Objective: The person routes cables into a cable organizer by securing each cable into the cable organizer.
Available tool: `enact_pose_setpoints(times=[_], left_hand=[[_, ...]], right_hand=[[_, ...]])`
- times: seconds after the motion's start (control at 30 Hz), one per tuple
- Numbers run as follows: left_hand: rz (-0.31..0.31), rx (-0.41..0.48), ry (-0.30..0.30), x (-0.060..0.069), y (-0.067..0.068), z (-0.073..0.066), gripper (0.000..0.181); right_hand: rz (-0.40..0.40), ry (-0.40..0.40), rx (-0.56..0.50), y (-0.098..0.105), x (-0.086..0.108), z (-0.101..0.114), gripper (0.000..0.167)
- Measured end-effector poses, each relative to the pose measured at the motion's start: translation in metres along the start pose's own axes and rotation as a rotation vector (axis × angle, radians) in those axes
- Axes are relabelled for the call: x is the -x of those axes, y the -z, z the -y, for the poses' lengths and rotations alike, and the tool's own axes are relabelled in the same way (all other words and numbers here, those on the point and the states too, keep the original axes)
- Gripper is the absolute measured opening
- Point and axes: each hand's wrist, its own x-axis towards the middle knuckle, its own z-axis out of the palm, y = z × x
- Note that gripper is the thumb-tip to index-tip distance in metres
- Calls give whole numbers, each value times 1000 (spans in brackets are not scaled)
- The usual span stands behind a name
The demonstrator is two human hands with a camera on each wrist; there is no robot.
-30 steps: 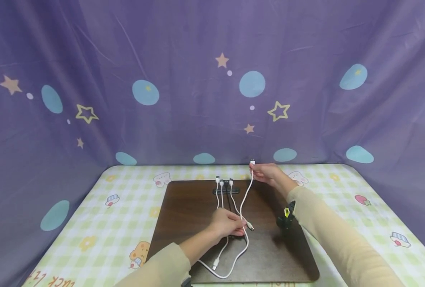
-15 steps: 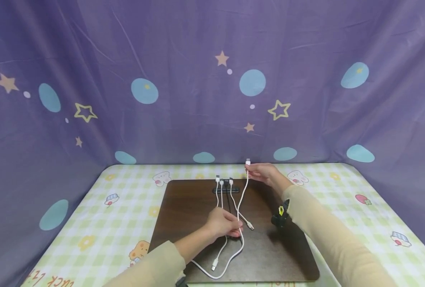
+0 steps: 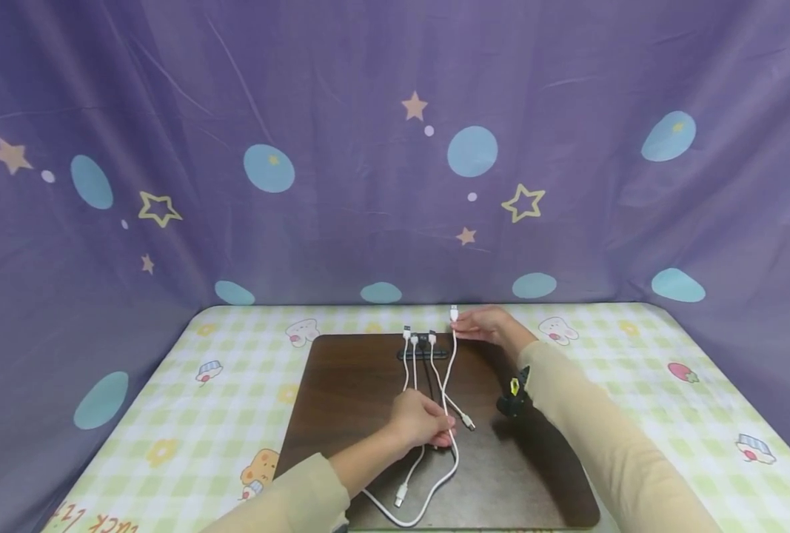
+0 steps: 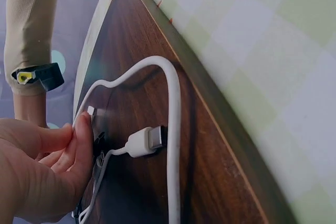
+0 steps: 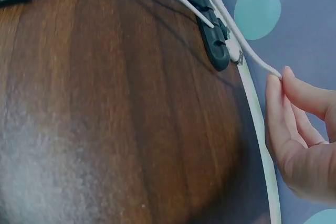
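Up at the board's far edge my right hand (image 3: 489, 324) pinches a white USB cable (image 3: 452, 357) just below its plug (image 3: 454, 314), which points upward. Lower down the same cable, my left hand (image 3: 423, 422) holds it between thumb and index finger. From there the cable loops toward the near edge. A black cable clip strip (image 5: 214, 45) lies along the far part of the board, with other white cables and a black one running through it. In the left wrist view, a loose cable's white plug (image 4: 140, 141) lies beside the held cable.
The dark brown wooden board (image 3: 348, 385) lies on a green checked tablecloth (image 3: 188, 414). Another cable end (image 3: 466, 421) lies right of my left hand. A purple curtain (image 3: 341, 237) stands behind the table.
My right hand has carried the plug leftward and slightly down, toward the clip strip. My left hand moved slightly left, then back, still holding the cable.
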Motion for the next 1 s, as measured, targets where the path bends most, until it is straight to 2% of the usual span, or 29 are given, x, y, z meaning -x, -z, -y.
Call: enact_pose_setpoints(times=[0.1,0.23,0.33,0.53,0.73,1.0], left_hand=[[-4,-6,6,1,0,-1,8],[-12,-23,12,1,-2,-3,8],[-22,-38,23,0,-4,-6,7],[-20,-50,32,1,-6,-7,6],[-8,-21,52,1,-6,-7,7],[-15,-25,70,1,-2,-8,6]], right_hand=[[-17,0,4,-2,0,-2,17],[-84,29,3,-9,1,-4,36],[-107,59,4,-12,0,-7,42],[-137,118,35,-19,-4,-13,41],[-195,163,62,-26,-2,-19,40],[-253,180,58,-31,2,-19,41]])
